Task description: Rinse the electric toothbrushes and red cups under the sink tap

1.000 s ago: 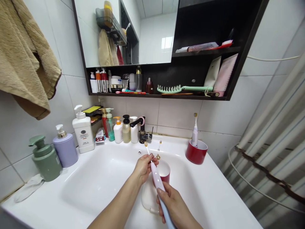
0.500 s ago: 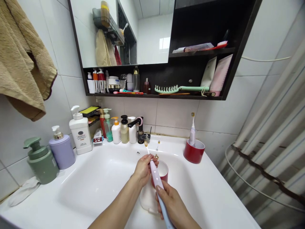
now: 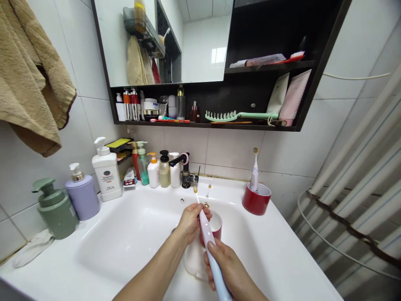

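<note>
An electric toothbrush (image 3: 206, 230), shading from pink to light blue, slants over the sink with its bristles pointing away from me. My right hand (image 3: 227, 263) is wrapped round its handle, thumb on top. Higher up, my left hand (image 3: 189, 221) pinches the toothbrush where the white neck meets the handle. Below my hands, a red cup (image 3: 218, 236) with a white inside stands in the sink, partly covered. Nearer me lies a clear, shallow plastic piece (image 3: 191, 261), also partly hidden. A spare brush head (image 3: 209, 190) rests on the sink's back ledge.
Behind the white sink (image 3: 131, 238) rises a black faucet (image 3: 185, 173). Another red cup (image 3: 256, 202) holding a second toothbrush (image 3: 254, 175) stands on the right rim. Several pump bottles line the left and back, including a green one (image 3: 56, 213). A cabinet (image 3: 244, 94) hangs above.
The toothbrush and both hands sit slightly further right in view, and the handle's small marks show more plainly. Both grips look the same. The whole view has shifted a little.
</note>
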Tool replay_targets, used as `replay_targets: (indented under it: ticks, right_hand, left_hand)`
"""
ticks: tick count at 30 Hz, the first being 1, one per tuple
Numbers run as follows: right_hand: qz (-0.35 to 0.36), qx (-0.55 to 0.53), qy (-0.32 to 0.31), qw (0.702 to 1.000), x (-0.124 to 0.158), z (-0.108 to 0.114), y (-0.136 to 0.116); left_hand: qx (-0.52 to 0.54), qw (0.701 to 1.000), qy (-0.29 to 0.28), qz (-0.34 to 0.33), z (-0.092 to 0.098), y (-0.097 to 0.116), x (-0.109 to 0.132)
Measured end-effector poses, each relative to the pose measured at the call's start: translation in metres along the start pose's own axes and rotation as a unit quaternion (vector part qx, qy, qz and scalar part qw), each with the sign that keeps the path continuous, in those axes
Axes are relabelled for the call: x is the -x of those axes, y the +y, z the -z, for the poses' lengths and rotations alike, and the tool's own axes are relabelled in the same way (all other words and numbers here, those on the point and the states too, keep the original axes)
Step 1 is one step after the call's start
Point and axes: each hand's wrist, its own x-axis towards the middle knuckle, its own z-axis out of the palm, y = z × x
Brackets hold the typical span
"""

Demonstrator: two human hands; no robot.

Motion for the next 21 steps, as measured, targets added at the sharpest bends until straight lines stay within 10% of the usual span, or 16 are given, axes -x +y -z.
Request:
replay_targets:
  ticks: [21]
  right_hand:
    - [0.037, -0.027, 0.005, 0.999, 0.002, -0.003, -0.013]
  left_hand:
    - [0.003, 1.0, 0.002, -0.025, -0.005, 0.004, 0.003]
